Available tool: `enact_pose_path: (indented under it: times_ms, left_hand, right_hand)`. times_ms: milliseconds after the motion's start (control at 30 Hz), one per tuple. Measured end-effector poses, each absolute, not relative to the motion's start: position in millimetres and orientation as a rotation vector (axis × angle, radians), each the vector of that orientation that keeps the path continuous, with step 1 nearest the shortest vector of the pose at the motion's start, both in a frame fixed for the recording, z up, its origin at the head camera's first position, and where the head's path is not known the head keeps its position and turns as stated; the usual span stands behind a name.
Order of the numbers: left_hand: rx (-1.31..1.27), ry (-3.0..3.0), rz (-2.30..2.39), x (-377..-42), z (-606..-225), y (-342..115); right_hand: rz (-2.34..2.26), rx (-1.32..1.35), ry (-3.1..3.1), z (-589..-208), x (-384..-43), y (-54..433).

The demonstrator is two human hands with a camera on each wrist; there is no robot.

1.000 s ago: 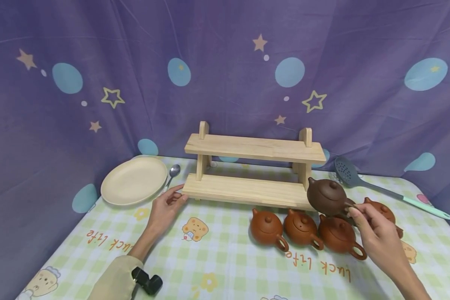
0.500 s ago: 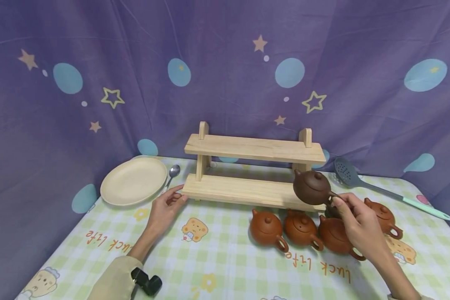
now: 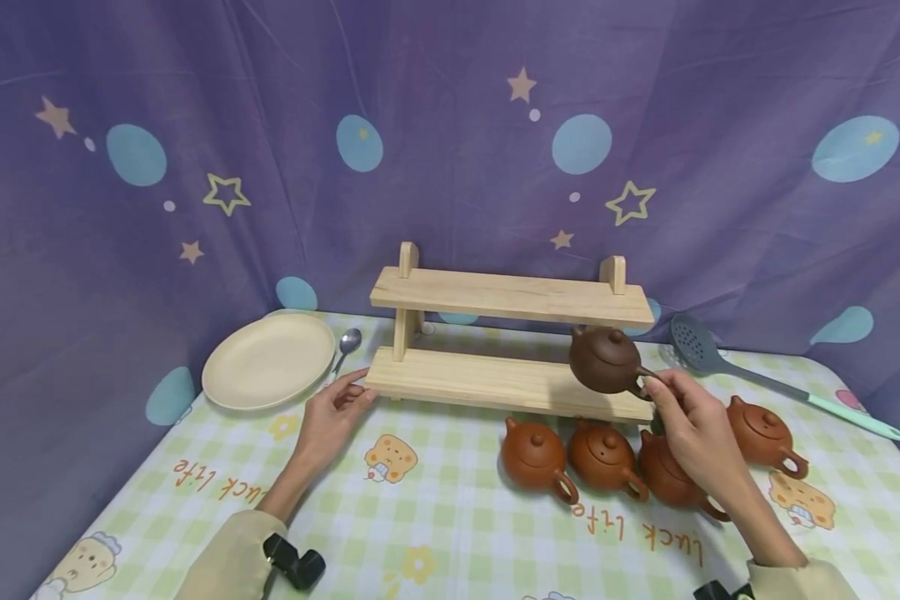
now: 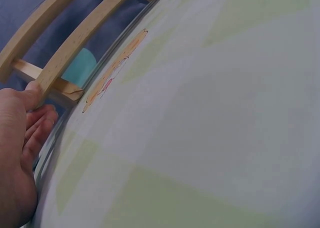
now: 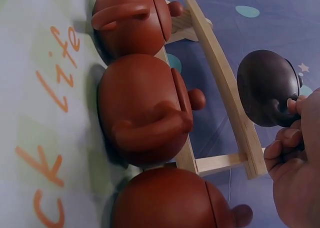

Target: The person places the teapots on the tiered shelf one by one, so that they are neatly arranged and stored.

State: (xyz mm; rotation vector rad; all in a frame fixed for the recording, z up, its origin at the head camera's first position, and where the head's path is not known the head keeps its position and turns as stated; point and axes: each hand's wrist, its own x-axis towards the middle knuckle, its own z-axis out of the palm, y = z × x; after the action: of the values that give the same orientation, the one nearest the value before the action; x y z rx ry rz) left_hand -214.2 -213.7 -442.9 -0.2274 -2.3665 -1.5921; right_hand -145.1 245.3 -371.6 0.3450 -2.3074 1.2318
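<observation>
In the head view my right hand [image 3: 693,425] pinches the handle of a dark brown teapot [image 3: 605,360], which hangs over the right end of the lower board of a two-tier wooden shelf [image 3: 480,379]. The right wrist view shows the same teapot [image 5: 267,88] in front of the upper board, its handle mostly covered by fingers. My left hand [image 3: 332,425] grips the lower board's left end; in the left wrist view its thumb lies on the board [image 4: 70,53], with curled fingers below. Reddish-brown teapots [image 3: 534,456] stand in a row before the shelf, one partly hidden by my right hand.
Another reddish teapot [image 3: 765,433] stands right of my right hand. Behind it lies a grey slotted skimmer [image 3: 708,358] with a mint handle. On the left are a cream oval plate [image 3: 268,362] and a spoon [image 3: 348,342]. A purple curtain [image 3: 450,150] hangs behind.
My right hand has carried the dark brown teapot left and upward, from beside the shelf's right end to over its lower board. The left hand has stayed on the shelf.
</observation>
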Motion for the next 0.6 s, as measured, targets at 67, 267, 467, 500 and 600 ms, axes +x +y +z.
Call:
enact_pose_path:
  times_ms: [67,267,467,500,600]
  left_hand:
    - [-0.220,-2.371,-1.591,-213.7,-442.8,-213.7]
    - [-0.197,-2.395,-1.549,-216.3,-443.8,-212.3]
    - [-0.172,-2.426,-1.517,-215.7,-442.7,-211.1]
    - [-0.167,-2.426,-1.519,-215.3,-442.8,-211.3]
    - [-0.163,-2.422,-1.529,-214.8,-443.5,-212.1]
  right_hand:
    - [1.237,0.352,-2.308,-370.9,-148.5,243.6]
    - [1.236,0.345,-2.316,-369.8,-157.2,237.7]
    - [1.254,0.395,-2.280,-370.5,-163.9,231.6]
    - [1.258,0.407,-2.272,-370.6,-165.1,230.5]
    - [1.271,0.434,-2.247,-370.6,-169.1,227.1]
